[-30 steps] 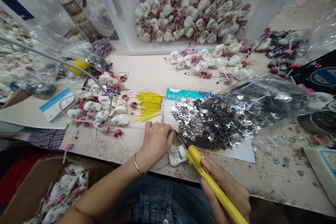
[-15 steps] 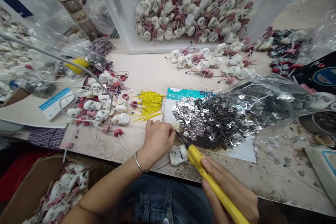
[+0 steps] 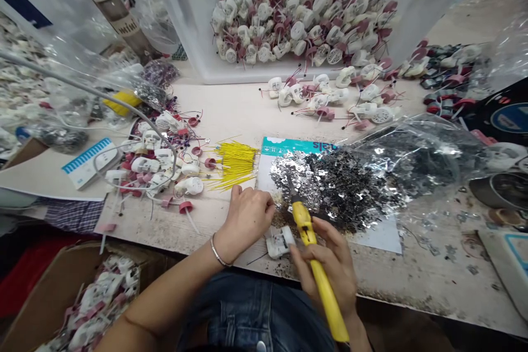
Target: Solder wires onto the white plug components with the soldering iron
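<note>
The table is pale and wood-grained, specked with dark grit around both hands; straight ahead of them, at the back, stands a bin heaped with white and pink units, and a loose row of similar units lies before it; a carton of more sits low to the left of the left forearm.

The left hand rests curled narrow, fingers folded in (whether it pinches anything, I cannot tell); the right hand holds a yellow iron, its tip pointing ahead over the metal bits; contact there is unclear. A white part lies between the hands, nearer the body than the left knuckles and just beside the right fingertips.

The bits cover much of a sheet ahead of the right hand, with a clear bag beyond them to the right; yellow wires lie just ahead of the left hand, and a pile is well to its left. The front edge runs close behind the white part, beneath the left wrist; the widest bare stretch lies beyond the wires, up to the bin; the gap between the hands is tight.
</note>
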The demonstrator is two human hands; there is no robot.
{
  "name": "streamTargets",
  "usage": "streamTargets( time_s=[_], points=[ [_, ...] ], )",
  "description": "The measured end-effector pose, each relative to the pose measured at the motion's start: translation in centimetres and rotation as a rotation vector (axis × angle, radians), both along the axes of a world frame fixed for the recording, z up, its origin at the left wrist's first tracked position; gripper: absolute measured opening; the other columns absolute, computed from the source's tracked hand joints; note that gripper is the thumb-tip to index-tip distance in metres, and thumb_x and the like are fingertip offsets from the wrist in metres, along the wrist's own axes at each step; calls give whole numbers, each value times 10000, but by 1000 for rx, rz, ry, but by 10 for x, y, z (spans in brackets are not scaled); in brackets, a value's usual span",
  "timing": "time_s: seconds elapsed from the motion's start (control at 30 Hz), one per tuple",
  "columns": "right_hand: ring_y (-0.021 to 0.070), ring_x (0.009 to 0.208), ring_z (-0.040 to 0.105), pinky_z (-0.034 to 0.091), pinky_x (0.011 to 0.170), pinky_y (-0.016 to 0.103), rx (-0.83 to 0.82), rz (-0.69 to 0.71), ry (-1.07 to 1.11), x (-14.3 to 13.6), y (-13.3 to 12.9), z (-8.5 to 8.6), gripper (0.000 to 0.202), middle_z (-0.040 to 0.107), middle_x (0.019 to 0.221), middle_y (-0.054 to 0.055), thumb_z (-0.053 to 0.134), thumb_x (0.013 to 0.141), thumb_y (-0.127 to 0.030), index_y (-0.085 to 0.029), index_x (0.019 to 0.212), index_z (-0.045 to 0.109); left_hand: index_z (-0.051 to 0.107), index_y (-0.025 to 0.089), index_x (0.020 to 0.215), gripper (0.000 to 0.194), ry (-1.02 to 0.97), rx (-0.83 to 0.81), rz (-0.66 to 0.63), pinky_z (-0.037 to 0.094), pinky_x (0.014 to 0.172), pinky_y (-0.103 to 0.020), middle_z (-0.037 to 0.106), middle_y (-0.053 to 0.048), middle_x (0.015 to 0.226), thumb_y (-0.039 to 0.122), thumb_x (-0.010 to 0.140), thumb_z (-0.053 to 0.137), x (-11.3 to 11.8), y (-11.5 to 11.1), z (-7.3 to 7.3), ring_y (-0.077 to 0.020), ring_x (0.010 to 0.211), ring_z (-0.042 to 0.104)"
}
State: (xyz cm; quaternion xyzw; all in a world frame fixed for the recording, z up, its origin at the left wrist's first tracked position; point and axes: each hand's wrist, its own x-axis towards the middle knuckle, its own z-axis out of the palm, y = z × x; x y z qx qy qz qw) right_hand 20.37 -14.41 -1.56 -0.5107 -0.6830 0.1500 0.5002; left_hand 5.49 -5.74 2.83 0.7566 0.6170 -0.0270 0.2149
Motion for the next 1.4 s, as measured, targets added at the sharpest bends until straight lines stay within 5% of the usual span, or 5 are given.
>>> streamTargets(
  time_s=[0.6, 0.9, 1.03, 1.2, 1.4],
  points=[
    [113, 919, 643, 583, 723, 211, 113, -387, -44, 35, 2, 4, 185, 537, 1137, 50, 698, 752, -68, -164, 709, 546, 710, 180, 776, 140, 36, 354, 46, 374, 833, -428, 676, -67, 848, 192, 864, 601, -49, 30, -18, -255, 905, 561],
    [168, 999, 635, 591, 759, 269, 152, -189, -249, 52, 26, -7, 110, 528, 1185, 47, 666, 776, -102, -183, 810, 600, 661, 134, 835, 189, -199, 601, -59, 491, 814, -346, 646, -114, 957, 93, 896, 487, -52, 30, -24, -209, 899, 583],
    [120, 839, 669, 578, 639, 204, 152, -385, -90, 47, 9, 7, 179, 587, 1107, 34, 703, 747, -97, -172, 683, 553, 628, 130, 893, 148, -302, 422, -6, 490, 720, -295, 658, -74, 840, 93, 898, 485, -34, 23, -12, -172, 762, 598],
    [125, 725, 681, 574, 599, 231, 51, -534, -24, 51, -22, 10, 301, 627, 1001, 49, 700, 770, -161, -172, 568, 477, 653, 168, 788, 113, -392, 25, -433, 457, 646, -226, 645, -17, 775, 174, 876, 580, 19, 9, -6, -131, 710, 595],
    [145, 773, 682, 582, 652, 256, 37, -579, -42, 65, -37, 0, 314, 642, 1019, 66, 738, 741, -187, -166, 549, 491, 638, 177, 877, 215, -163, 142, -713, 389, 548, -273, 623, -53, 858, 130, 920, 433, 74, 16, -10, -148, 673, 558]
  ],
)
